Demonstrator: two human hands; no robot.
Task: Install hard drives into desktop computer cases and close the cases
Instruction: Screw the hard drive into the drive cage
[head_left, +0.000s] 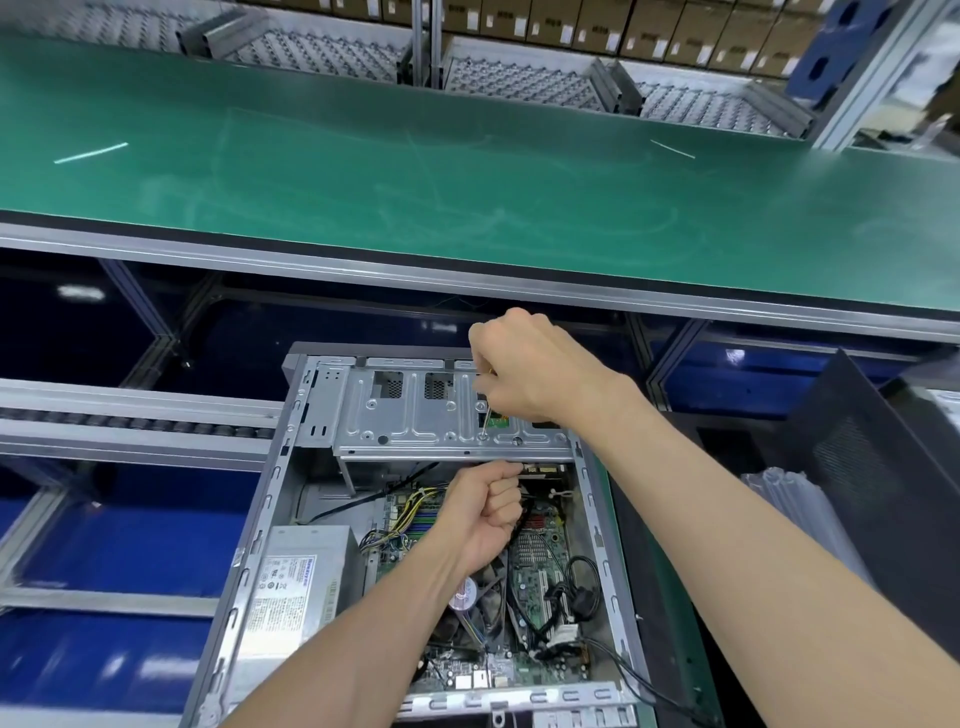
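An open desktop case lies on its side below me, its motherboard, cables and grey power supply exposed. A metal drive cage spans its far end. My right hand grips a thin screwdriver, whose tip stands on a screw at the cage's near edge. My left hand is curled into a fist just under the cage's front edge, over the motherboard; what it holds is hidden. A hard drive shows only as a dark and green patch through the cage openings.
A green conveyor belt runs across beyond the case, with metal racks and cardboard boxes behind it. A roller track is at the left. A dark perforated side panel leans at the right.
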